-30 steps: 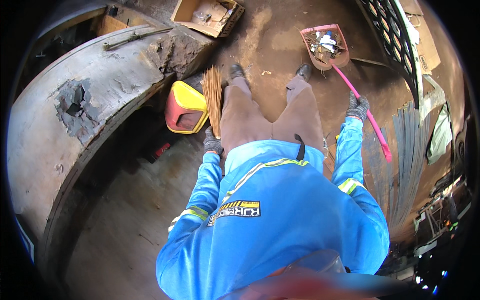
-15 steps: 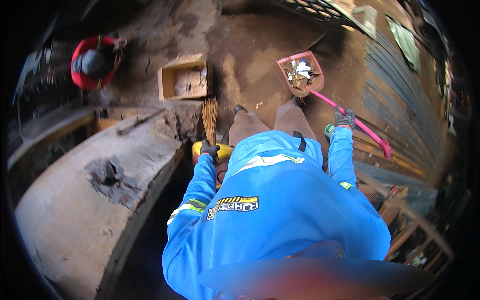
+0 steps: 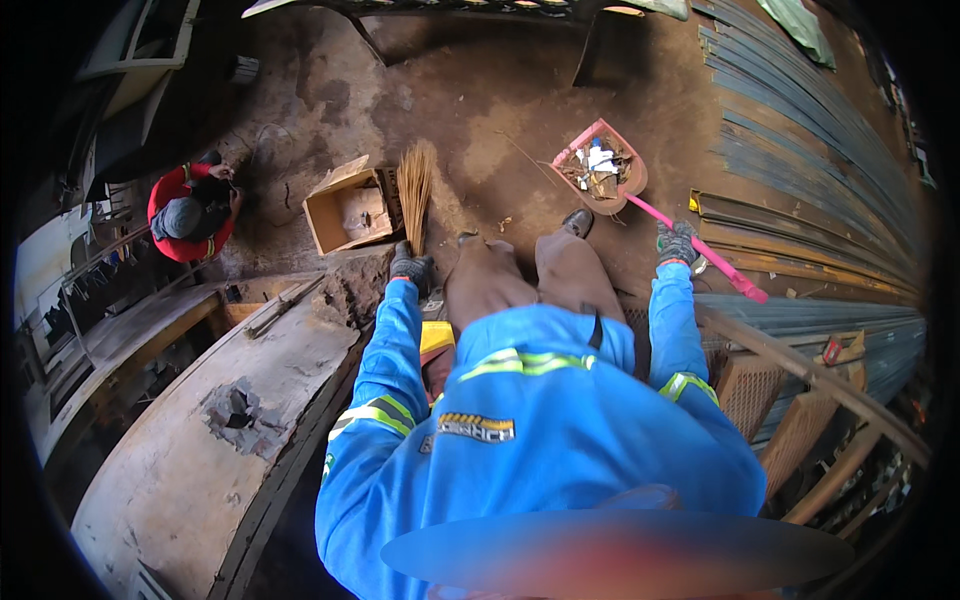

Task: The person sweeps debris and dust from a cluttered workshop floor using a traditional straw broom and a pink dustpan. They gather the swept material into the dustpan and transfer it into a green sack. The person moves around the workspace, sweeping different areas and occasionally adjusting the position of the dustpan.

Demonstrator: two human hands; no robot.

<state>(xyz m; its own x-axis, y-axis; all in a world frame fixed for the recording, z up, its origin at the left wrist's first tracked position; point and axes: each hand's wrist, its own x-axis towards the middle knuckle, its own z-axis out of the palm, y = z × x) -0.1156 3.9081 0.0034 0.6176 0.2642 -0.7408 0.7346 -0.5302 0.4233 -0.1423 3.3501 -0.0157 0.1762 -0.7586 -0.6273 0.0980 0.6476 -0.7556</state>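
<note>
Gloved in dark grey, my left hand grips the base of a stick broom, whose thin brown bristles point away from me. My right hand, gloved too, is wrapped round the pink handle of a long-handled dustpan. The dustpan is pink and holds brown debris with white and blue scraps. Beside the broom's left edge stands an open cardboard box with a few scraps inside.
A worn, pale metal panel with a ragged hole lies at the left. Beyond it a person in red crouches. Long metal strips cover the floor at the right, near a wooden frame. A dark rack stands at the far edge.
I have stepped forward, and the view has shifted with me. My left hand has reached farther out, bringing the broom beside the box. The loaded dustpan stays in my right hand.
</note>
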